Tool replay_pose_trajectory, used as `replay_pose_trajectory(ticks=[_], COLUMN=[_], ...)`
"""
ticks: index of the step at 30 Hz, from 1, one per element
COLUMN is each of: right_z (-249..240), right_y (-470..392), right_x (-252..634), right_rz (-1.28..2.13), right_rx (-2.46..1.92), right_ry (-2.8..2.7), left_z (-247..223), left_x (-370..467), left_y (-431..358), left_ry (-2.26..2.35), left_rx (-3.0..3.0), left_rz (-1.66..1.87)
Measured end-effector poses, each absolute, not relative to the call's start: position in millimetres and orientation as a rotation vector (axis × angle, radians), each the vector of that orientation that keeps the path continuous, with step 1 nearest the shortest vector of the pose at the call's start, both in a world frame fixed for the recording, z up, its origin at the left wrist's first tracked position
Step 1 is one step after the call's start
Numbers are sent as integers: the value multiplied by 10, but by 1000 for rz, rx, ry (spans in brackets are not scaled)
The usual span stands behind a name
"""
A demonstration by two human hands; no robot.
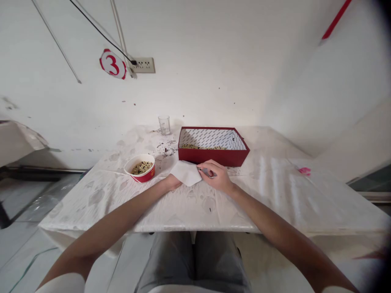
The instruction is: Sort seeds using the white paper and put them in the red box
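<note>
A white piece of paper or thin cloth [187, 174] is held above the table in front of the red box. My left hand [174, 182] supports it from below at its left side, most of the fingers hidden beneath it. At its right edge, my right hand [217, 176] is closed in a pinch, thumb and forefinger together. A small dark speck shows by those fingertips, too small to name. Just behind stands the open dark red box [210, 156], with a patterned white lining and light and dark grains inside.
Left of my hands is a red and white paper bowl [147, 176] with mixed grains [141, 167]. A clear glass [164, 125] stands near the wall, dark bits [165, 150] scattered before it. A pink item [304, 171] lies at right on the pale tablecloth [269, 195].
</note>
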State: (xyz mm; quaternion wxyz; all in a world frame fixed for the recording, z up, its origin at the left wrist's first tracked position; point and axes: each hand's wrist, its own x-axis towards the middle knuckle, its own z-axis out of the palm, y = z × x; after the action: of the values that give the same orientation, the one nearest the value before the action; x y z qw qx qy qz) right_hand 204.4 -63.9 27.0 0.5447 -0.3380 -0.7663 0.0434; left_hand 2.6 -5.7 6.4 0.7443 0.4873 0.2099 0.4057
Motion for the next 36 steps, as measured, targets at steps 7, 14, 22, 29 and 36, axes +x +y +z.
replay_pose_trajectory(ticks=[7, 14, 22, 29, 36], right_z=[242, 204, 251, 294, 293], right_y=[-638, -612, -640, -630, -617], right_x=[2048, 2041, 2026, 2052, 2072], right_rz=[199, 156, 109, 21, 60], right_rx=[-772, -784, -857, -978, -977], right_ry=[-1872, -1909, -1902, -1891, -1892], left_z=[-14, -23, 84, 166, 130], left_x=[-9, -7, 12, 61, 55], left_y=[-32, -14, -57, -119, -98], left_ry=[511, 566, 578, 487, 525], left_rx=[1052, 1055, 1127, 1227, 1136], left_rz=[816, 837, 795, 796, 792])
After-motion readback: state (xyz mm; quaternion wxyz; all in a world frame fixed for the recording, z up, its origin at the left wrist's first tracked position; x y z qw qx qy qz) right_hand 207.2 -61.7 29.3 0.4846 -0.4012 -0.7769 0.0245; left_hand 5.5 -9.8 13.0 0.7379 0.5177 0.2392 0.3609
